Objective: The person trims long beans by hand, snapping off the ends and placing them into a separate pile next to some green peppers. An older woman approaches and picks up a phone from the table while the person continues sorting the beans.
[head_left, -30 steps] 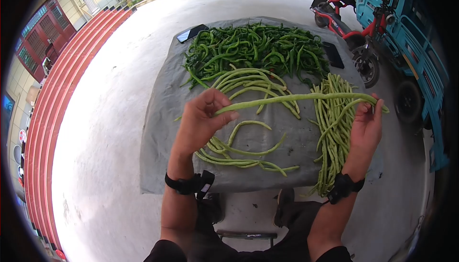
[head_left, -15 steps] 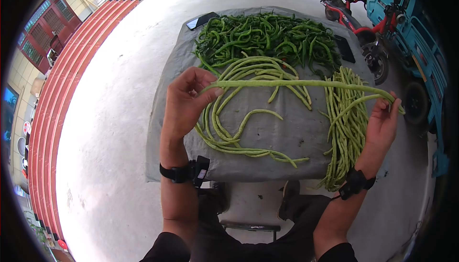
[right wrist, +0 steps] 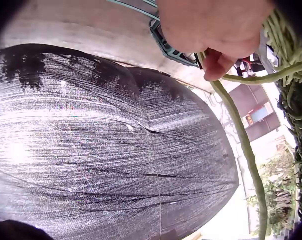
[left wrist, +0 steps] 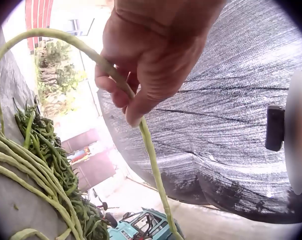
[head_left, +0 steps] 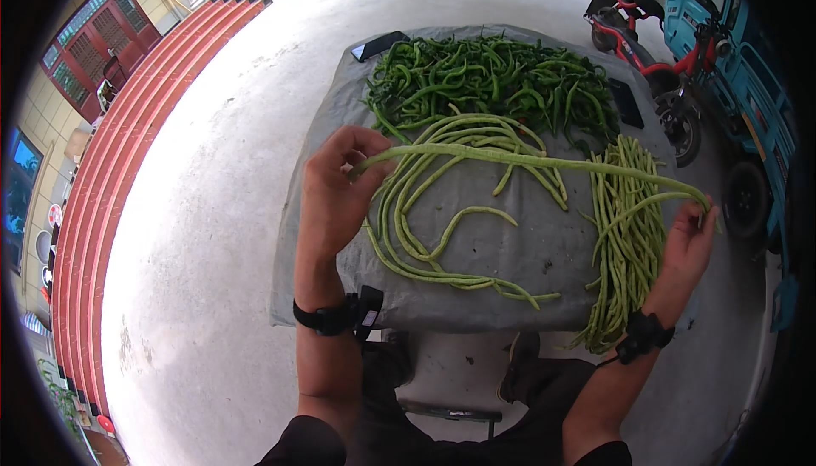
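A long green bean (head_left: pixel 527 159) stretches between both hands above the table. My left hand (head_left: pixel 333 190) pinches it near one end between thumb and fingers; in the left wrist view the bean (left wrist: pixel 157 175) runs past the thumb on both sides. At the other end my right hand (head_left: pixel 690 241) pinches it, and a second bean (right wrist: pixel 271 77) meets the same fingertips in the right wrist view. Below the left hand lie loosely curved long beans (head_left: pixel 408 202) on a grey sheet (head_left: pixel 484 249). Beside the right hand is a dense bundle of long beans (head_left: pixel 629 253).
A heap of green chili peppers (head_left: pixel 493 79) covers the far part of the sheet. One phone (head_left: pixel 379 46) lies at its left, a dark one (head_left: pixel 626 102) at its right. Red steps (head_left: pixel 144 117) stand left; a red electric bike (head_left: pixel 633 49) and a blue three-wheeler (head_left: pixel 752 83) stand right.
Both hands have spread apart, the right moving outward, and the long bean is drawn out further between them. Both hands keep hold of it. The head view has shifted slightly.
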### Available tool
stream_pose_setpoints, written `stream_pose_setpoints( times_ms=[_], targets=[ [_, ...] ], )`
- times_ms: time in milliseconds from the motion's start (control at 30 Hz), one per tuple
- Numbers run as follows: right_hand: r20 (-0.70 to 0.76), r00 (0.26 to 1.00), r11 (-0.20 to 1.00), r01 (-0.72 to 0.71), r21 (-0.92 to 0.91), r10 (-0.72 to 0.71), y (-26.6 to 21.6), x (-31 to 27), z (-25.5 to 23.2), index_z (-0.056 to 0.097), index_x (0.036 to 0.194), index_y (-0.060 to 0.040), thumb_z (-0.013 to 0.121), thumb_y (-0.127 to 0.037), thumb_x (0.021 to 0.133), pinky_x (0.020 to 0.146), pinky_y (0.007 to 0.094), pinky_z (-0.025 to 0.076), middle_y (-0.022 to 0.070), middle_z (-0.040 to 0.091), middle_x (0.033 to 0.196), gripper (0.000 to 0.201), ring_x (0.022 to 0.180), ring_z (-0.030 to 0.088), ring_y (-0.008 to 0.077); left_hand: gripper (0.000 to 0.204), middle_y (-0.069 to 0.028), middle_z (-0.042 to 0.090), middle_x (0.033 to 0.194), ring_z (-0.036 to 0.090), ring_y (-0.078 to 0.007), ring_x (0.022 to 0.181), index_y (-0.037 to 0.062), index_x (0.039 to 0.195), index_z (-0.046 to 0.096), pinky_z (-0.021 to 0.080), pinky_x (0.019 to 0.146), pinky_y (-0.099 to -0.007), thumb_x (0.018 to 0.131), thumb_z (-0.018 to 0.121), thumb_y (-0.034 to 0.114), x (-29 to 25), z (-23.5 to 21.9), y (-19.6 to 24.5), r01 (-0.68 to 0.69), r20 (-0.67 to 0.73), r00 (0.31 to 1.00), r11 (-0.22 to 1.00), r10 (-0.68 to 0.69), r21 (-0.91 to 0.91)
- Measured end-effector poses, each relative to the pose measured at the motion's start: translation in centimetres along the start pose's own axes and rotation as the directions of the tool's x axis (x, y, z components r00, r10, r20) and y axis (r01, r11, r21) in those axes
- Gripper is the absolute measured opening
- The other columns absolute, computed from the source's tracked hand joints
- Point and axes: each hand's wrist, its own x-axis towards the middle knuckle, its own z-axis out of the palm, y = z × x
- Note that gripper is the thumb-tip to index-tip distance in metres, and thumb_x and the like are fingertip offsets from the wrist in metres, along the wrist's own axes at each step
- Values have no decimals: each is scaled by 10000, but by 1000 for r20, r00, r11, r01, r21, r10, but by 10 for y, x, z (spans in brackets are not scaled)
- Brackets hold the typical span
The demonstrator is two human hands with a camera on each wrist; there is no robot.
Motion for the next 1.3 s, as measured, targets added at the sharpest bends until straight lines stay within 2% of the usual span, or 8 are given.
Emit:
stream_pose_setpoints(
  times_ms=[167,400,567,767,867,967,1067,1300],
  targets=[
    [-98,995,1000,17,-18,-19,2,2,1,559,1233,105,583,-203,1108,778,331,575,164,604,1039,333,892,607,223,159,-20,704,933,645,-109,815,27,983,711,527,737,-301,860,775,-50,-1,-10,14,-69,-107,991,991,82,119],
    [52,991,989,-115,-91,120,20,-24,40,561,1226,102,599,-180,1101,722,324,540,125,567,951,310,839,569,190,157,-47,777,1057,744,-191,1028,72,1076,740,585,861,-383,954,693,-15,-13,-32,43,-41,-164,977,870,138,491],
    [147,963,964,-197,-181,224,28,-41,73,594,1204,72,596,-197,1106,650,278,508,113,603,955,287,820,564,151,297,-100,757,1154,748,-263,1085,118,1159,725,566,944,-397,939,611,-47,-13,-36,22,40,-23,999,725,-33,687],
    [190,919,909,-277,-312,345,30,-46,77,628,1177,29,592,-236,1110,608,259,485,99,628,1034,276,803,559,120,288,-76,788,1002,749,-256,1032,143,1146,735,554,881,-408,892,682,18,-10,-35,-27,90,258,884,683,-390,725],
    [185,920,901,-272,-338,347,30,-46,78,634,1166,16,592,-249,1111,596,251,470,89,626,1042,274,790,552,106,298,-78,795,1007,753,-255,1017,142,1145,747,554,877,-407,879,700,15,-10,-39,-31,104,235,883,658,-406,745],
    [189,916,894,-272,-356,353,29,-49,82,635,1155,6,591,-256,1112,589,241,457,78,628,1011,268,780,546,95,342,-76,799,997,756,-260,1008,146,1170,758,558,899,-407,865,710,-1,-11,-45,-15,150,154,920,686,-361,712],
    [152,920,879,-281,-386,361,32,-51,84,635,1141,-1,596,-262,1110,579,231,446,65,630,974,266,768,542,87,430,-77,796,1090,744,-265,1052,154,1255,739,560,936,-412,862,705,-16,-16,-51,-11,37,179,951,667,-253,744],
    [124,901,824,-314,-472,415,32,-53,83,629,1113,-8,596,-288,1110,543,215,439,52,634,960,282,721,540,75,475,-90,758,1243,713,-281,1130,133,1337,686,562,967,-429,886,683,-17,-14,-34,-8,-79,311,946,869,-89,488]
  ],
)
